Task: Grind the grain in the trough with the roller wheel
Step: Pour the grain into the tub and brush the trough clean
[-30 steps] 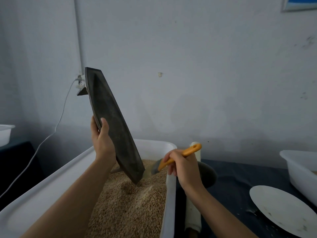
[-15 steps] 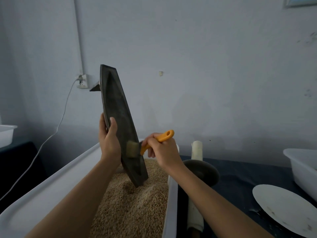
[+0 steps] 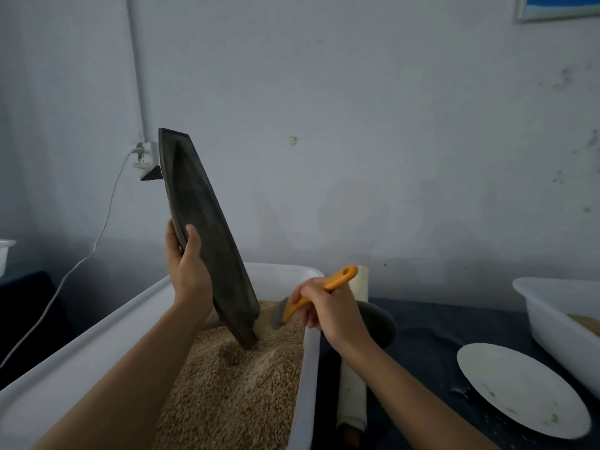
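My left hand (image 3: pixel 186 269) grips the long black boat-shaped trough (image 3: pixel 203 222), which stands steeply tilted with its lower tip in the brown grain (image 3: pixel 233 381). The grain fills a big white tub (image 3: pixel 97 345) in front of me. My right hand (image 3: pixel 331 311) holds a small brush by its orange handle (image 3: pixel 324 289); its grey bristles (image 3: pixel 278 315) sit just right of the trough's lower end. The roller wheel, a dark disc (image 3: pixel 380 326) on a white axle handle (image 3: pixel 352 394), lies on the dark table behind my right hand, partly hidden by it.
A white plate (image 3: pixel 519 388) lies on the dark table at the right. Beyond it stands a second white tub (image 3: pixel 552 316) with some grain. A white cable (image 3: pixel 81 254) hangs from a wall socket (image 3: pixel 141 155) at the left. Another white container (image 3: pixel 5 253) peeks in at the far left.
My right hand has swept the brush down the trough's inside, from its lower middle to beside the tip over the grain. The trough stays tilted in my left hand.
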The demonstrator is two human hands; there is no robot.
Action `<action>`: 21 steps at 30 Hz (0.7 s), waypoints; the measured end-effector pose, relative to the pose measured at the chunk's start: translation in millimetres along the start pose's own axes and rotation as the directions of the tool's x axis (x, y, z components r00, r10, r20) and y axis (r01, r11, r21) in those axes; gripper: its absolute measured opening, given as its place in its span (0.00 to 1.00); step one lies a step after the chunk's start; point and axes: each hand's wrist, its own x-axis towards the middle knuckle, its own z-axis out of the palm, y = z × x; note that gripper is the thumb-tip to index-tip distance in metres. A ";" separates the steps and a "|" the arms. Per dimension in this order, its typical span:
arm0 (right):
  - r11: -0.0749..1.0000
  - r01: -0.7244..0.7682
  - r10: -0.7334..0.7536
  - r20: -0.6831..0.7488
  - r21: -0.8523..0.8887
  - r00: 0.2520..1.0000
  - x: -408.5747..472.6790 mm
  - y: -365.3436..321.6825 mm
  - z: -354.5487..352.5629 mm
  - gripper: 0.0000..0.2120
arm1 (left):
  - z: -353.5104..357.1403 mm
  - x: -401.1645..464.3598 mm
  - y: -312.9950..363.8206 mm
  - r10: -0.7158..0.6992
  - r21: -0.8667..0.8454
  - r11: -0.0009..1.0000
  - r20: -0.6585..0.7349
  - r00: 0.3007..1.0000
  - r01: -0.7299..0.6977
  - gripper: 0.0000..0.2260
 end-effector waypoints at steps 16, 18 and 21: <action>0.854 -0.168 0.089 0.180 0.493 0.980 45.6 -26.3 18.8 0.12 | 15.9 -6.8 14.1 -0.333 -0.097 0.936 0.077 0.940 0.339 0.25; 0.893 -0.156 0.097 0.159 0.422 0.982 49.4 -30.5 23.8 0.14 | 24.0 -11.1 16.4 -0.466 -0.126 0.872 0.084 0.881 0.473 0.27; 0.945 -0.137 0.113 0.097 0.297 0.989 51.3 -34.6 22.8 0.18 | 36.5 -14.3 23.5 -0.564 -0.114 0.811 0.106 0.819 0.574 0.25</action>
